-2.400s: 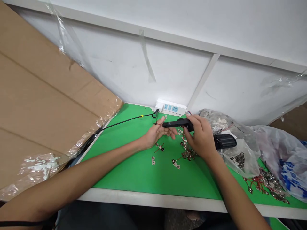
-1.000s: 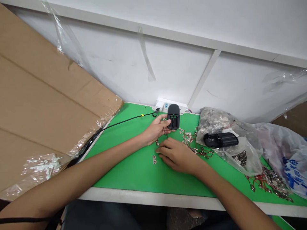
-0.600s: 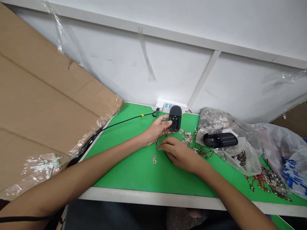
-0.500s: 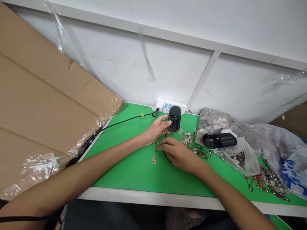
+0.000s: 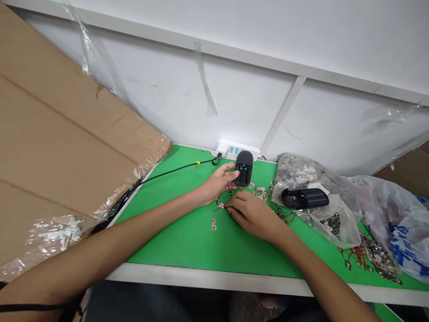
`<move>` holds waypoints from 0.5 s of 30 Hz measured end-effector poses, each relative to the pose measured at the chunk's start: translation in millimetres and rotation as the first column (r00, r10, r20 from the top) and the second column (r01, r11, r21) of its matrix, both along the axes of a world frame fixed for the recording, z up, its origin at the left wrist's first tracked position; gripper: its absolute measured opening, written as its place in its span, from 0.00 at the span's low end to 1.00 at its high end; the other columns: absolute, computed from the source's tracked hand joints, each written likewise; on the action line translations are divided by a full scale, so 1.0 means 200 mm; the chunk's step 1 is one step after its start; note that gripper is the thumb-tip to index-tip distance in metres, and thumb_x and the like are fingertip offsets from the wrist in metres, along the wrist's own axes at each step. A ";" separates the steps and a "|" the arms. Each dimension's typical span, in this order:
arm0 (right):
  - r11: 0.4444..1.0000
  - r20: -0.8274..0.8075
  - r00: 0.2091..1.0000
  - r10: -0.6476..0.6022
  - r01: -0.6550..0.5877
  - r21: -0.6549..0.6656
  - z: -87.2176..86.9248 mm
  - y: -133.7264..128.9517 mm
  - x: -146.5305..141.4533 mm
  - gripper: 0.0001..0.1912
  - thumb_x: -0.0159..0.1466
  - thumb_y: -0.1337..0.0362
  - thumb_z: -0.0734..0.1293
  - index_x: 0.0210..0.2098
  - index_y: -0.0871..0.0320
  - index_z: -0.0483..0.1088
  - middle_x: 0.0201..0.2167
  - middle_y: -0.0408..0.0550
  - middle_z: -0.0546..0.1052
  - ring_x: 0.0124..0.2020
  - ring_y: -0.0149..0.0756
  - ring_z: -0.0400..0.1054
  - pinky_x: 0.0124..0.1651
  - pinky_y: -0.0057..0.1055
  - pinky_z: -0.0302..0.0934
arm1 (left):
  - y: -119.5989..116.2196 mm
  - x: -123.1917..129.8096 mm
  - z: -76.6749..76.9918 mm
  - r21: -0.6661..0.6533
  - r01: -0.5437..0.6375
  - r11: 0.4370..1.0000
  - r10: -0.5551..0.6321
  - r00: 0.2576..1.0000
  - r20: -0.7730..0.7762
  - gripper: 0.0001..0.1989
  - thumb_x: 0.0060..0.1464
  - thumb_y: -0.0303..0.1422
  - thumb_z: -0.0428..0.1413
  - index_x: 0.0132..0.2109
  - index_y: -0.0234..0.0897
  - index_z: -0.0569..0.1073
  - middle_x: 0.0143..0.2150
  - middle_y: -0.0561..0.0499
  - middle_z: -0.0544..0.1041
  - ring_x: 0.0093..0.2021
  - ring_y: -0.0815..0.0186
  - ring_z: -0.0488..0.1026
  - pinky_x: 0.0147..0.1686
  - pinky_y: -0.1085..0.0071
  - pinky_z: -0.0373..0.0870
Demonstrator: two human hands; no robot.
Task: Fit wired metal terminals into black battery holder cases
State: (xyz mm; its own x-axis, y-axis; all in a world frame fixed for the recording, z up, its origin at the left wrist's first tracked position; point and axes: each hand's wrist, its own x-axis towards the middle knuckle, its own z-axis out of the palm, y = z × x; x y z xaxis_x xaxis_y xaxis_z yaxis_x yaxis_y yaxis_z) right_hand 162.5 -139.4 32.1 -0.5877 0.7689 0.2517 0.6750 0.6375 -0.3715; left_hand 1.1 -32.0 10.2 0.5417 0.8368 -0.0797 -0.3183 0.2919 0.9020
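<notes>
Battery holder (image 5: 243,169), black, compartments facing up, upright in the left hand (image 5: 217,185), just below the power strip (image 5: 236,150). Left fingers (image 5: 228,167) together, clamped round its side. Thin dark wire (image 5: 229,185) hanging from its lower end (too fine to trace where it joins). Right hand (image 5: 254,217) lower and further right of the strip, right fingers (image 5: 233,206) together and curled down at a wired contact (image 5: 221,206); clamped or only touching, hidden under the fingertips.

Farther below the strip, two loose contacts (image 5: 213,225) on the green mat (image 5: 174,241). Just below and right of the strip, a tangle of contacts (image 5: 261,192), crowding the right hand's side. Farther right, a second battery holder (image 5: 304,198) lying on a clear bag (image 5: 338,228), beside a bag of metal parts (image 5: 296,170). Far right, red-wired contacts (image 5: 368,259). Left of the strip, a black cable (image 5: 177,169) and a cardboard sheet (image 5: 67,125).
</notes>
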 end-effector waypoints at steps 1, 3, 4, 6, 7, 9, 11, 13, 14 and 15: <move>1.000 0.004 1.000 0.008 -0.008 0.001 0.00 0.00 0.00 0.11 0.79 0.64 0.62 0.50 0.57 0.76 0.45 0.53 0.79 0.51 0.45 0.73 0.55 0.44 0.69 | 0.00 0.00 0.00 0.002 0.002 1.000 -0.002 1.000 0.001 0.25 0.59 0.39 0.71 0.57 0.38 0.71 0.43 0.48 0.83 0.35 0.69 0.81 0.38 0.73 0.72; 0.999 0.021 0.999 0.032 -0.033 0.007 0.01 -0.01 -0.01 0.10 0.78 0.62 0.63 0.52 0.57 0.76 0.45 0.52 0.79 0.51 0.45 0.73 0.54 0.43 0.69 | 0.00 0.00 0.00 0.012 0.005 1.000 -0.006 1.000 0.001 0.26 0.59 0.39 0.71 0.58 0.38 0.71 0.43 0.48 0.83 0.35 0.68 0.81 0.38 0.72 0.72; 0.999 0.036 0.998 0.051 -0.051 0.015 0.01 -0.01 -0.01 0.10 0.78 0.62 0.64 0.51 0.57 0.75 0.45 0.52 0.79 0.50 0.45 0.72 0.53 0.43 0.69 | 0.00 0.00 -0.01 0.018 0.007 1.000 -0.007 1.000 -0.001 0.26 0.59 0.40 0.71 0.58 0.38 0.70 0.43 0.48 0.83 0.35 0.68 0.81 0.38 0.72 0.72; 0.996 0.081 0.993 0.082 -0.085 0.041 0.00 -0.01 -0.01 0.08 0.77 0.62 0.65 0.49 0.57 0.75 0.44 0.52 0.78 0.48 0.44 0.72 0.50 0.41 0.68 | 0.00 0.00 -0.01 0.026 0.009 1.000 -0.008 1.000 -0.010 0.27 0.59 0.41 0.71 0.59 0.38 0.70 0.43 0.48 0.84 0.35 0.68 0.81 0.38 0.72 0.72; 0.994 0.108 0.990 0.091 -0.097 0.058 -0.01 -0.01 -0.01 0.08 0.78 0.62 0.64 0.48 0.57 0.74 0.44 0.52 0.78 0.47 0.43 0.72 0.48 0.40 0.67 | 0.00 0.00 -0.01 0.028 0.007 1.000 -0.007 1.000 -0.017 0.28 0.58 0.42 0.71 0.59 0.38 0.70 0.43 0.48 0.84 0.35 0.68 0.81 0.38 0.71 0.72; 0.990 0.160 0.983 0.089 -0.104 0.093 -0.02 -0.01 -0.01 0.09 0.78 0.63 0.62 0.45 0.57 0.74 0.42 0.51 0.77 0.44 0.42 0.71 0.46 0.39 0.65 | 0.00 -0.01 -0.01 0.029 0.009 1.000 -0.008 0.999 -0.032 0.29 0.58 0.43 0.71 0.60 0.38 0.71 0.43 0.48 0.84 0.36 0.68 0.80 0.39 0.71 0.73; 0.988 0.188 0.979 0.075 -0.099 0.119 -0.02 -0.01 -0.01 0.11 0.79 0.64 0.60 0.45 0.58 0.74 0.41 0.51 0.77 0.43 0.42 0.70 0.46 0.40 0.65 | 0.00 -0.01 -0.01 0.032 0.014 0.999 -0.013 0.999 -0.038 0.30 0.57 0.43 0.72 0.60 0.39 0.71 0.44 0.48 0.84 0.36 0.68 0.80 0.39 0.72 0.72; 0.983 0.174 0.981 0.083 -0.109 0.146 -0.02 -0.02 -0.02 0.11 0.79 0.64 0.59 0.47 0.59 0.74 0.42 0.52 0.77 0.43 0.43 0.70 0.46 0.41 0.65 | 0.00 0.00 -0.02 0.036 0.013 0.999 -0.012 0.999 -0.035 0.29 0.57 0.43 0.72 0.60 0.39 0.71 0.43 0.49 0.83 0.36 0.68 0.80 0.38 0.72 0.72; 0.980 0.151 0.984 0.098 -0.122 0.159 -0.01 -0.02 -0.02 0.12 0.79 0.64 0.59 0.50 0.59 0.74 0.44 0.53 0.78 0.45 0.44 0.70 0.47 0.42 0.66 | 0.01 0.00 -0.02 0.038 0.009 0.999 -0.008 0.999 -0.033 0.29 0.57 0.43 0.71 0.59 0.39 0.72 0.43 0.49 0.83 0.36 0.68 0.80 0.38 0.72 0.73; 0.976 0.125 0.985 0.117 -0.137 0.168 -0.01 -0.03 -0.03 0.12 0.79 0.64 0.60 0.53 0.60 0.73 0.47 0.55 0.78 0.48 0.45 0.71 0.50 0.43 0.67 | 0.01 0.00 -0.03 0.039 0.004 0.999 -0.003 1.000 -0.030 0.28 0.57 0.43 0.71 0.59 0.39 0.72 0.43 0.49 0.83 0.36 0.68 0.80 0.38 0.72 0.73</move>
